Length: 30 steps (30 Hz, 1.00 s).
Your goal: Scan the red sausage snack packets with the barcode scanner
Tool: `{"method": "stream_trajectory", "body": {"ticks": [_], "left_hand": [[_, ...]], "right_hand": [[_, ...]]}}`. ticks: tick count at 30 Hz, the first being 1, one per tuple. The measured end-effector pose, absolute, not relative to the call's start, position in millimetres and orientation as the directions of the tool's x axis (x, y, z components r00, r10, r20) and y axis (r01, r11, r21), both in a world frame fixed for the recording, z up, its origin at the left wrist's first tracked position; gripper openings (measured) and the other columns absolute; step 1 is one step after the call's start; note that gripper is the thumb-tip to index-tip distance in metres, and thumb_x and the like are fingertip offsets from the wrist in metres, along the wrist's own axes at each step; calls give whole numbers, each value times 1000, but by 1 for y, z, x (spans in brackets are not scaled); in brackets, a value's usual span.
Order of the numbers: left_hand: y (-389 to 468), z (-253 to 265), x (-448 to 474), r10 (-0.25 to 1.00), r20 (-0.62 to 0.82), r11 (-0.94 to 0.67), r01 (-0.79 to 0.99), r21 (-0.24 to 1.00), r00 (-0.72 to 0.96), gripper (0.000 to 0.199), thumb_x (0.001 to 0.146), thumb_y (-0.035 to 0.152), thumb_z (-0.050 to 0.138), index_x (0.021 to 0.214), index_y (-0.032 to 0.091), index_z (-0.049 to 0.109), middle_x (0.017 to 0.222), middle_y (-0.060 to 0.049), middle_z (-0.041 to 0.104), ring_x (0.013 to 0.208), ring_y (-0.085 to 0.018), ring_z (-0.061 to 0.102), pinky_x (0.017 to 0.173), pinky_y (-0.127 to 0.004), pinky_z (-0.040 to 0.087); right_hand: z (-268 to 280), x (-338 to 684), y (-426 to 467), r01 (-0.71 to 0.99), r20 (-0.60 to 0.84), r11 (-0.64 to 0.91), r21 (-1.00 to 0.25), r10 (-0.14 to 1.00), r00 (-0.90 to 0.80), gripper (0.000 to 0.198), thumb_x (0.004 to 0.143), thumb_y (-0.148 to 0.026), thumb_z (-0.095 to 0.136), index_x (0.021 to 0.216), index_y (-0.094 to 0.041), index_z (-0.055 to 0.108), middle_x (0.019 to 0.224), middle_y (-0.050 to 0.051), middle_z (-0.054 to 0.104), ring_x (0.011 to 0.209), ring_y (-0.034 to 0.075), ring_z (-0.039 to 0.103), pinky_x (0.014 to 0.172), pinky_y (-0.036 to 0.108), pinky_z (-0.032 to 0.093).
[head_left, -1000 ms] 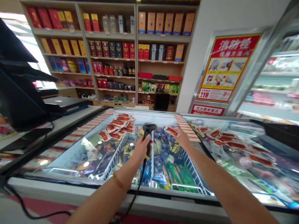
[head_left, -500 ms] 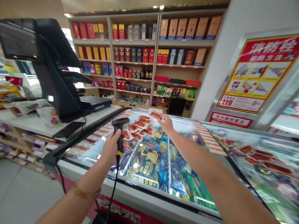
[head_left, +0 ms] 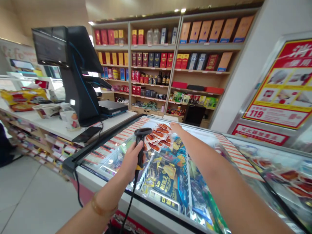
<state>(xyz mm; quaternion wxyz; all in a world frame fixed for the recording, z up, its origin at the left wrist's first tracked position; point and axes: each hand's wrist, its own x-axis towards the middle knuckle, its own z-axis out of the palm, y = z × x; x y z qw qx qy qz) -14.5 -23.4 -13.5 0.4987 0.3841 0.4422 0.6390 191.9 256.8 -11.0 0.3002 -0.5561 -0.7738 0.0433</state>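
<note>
My left hand (head_left: 133, 158) is wrapped round the handle of a black corded barcode scanner (head_left: 140, 146), its head raised over the freezer's glass top. Just beyond the scanner lies a pile of clear-wrapped reddish-brown sausage packs (head_left: 158, 136), overlapping on the glass (head_left: 114, 156). My right hand (head_left: 175, 128) reaches to the back right edge of that pile, close to the rearmost packs. Its fingertips are hidden, and no pack can be made out in it. Under the glass, bags of frozen food (head_left: 165, 178) lie between white wire dividers.
Left of the freezer stands a white counter (head_left: 119, 119) with a black checkout terminal (head_left: 80, 81), a phone (head_left: 87, 134) and cups. Shelves (head_left: 153, 47) of boxed goods line the back. More sausage packs (head_left: 287, 175) lie at the right. The scanner's cord (head_left: 131, 201) hangs over the freezer's front edge.
My right hand has moved left towards the pile, and the sausage pack it held is no longer visible in it. My left hand still holds the scanner. The view has swung left.
</note>
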Motion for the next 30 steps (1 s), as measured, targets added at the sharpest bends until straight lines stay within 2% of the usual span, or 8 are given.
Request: {"method": "stream_trajectory", "body": {"ticks": [4,7,13,16,22,26,30], "left_hand": [[-18,-13,8,983,63,-120,-342,932,-172,49,69,61,72,84,18,53,64,3,57,42,-7,47,38,-19,31],[-17,-11,32,991,40,-82,-357,931,-125,49,69,61,72,87,18,53,64,4,57,42,-7,47,38,-19,30],[-6,-17,94,998,60,-55,-382,922,2,49,67,57,75,89,19,53,67,4,58,42,-6,47,39,-19,32],[6,-27,128,998,49,-34,-417,908,25,52,64,59,76,86,18,52,70,3,60,42,-7,48,39,-20,34],[17,-49,169,990,2,50,-373,926,139,53,65,64,73,83,17,54,56,4,53,40,-8,47,38,-20,32],[18,-60,165,986,16,40,-326,944,169,52,66,60,75,86,17,55,60,3,56,41,-8,47,39,-20,32],[19,-65,158,978,28,39,-311,950,207,46,70,57,73,86,17,55,64,2,58,42,-8,46,40,-21,33]], "right_hand": [[-18,209,253,855,394,298,-425,911,-121,28,99,-36,51,118,-22,65,121,8,64,108,23,62,91,42,52],[-29,238,239,866,430,272,-420,900,-74,32,101,-36,40,111,-27,69,116,6,69,114,25,60,96,43,47],[-70,354,179,925,437,98,-367,896,78,31,94,-35,48,113,-26,71,127,7,66,119,25,56,101,44,43],[-86,426,143,949,430,-40,-312,885,179,28,91,-30,52,110,-25,72,122,8,68,117,26,58,102,43,42],[-92,549,86,927,406,-337,-164,833,375,35,86,-23,54,117,-19,69,118,17,67,115,34,58,95,50,44],[-88,595,75,909,389,-413,-50,831,398,38,86,-16,51,121,-14,66,122,23,64,119,36,55,97,53,41],[-82,616,86,909,354,-414,42,857,373,43,88,-17,50,129,-15,60,124,22,62,120,36,54,99,53,39]]}}
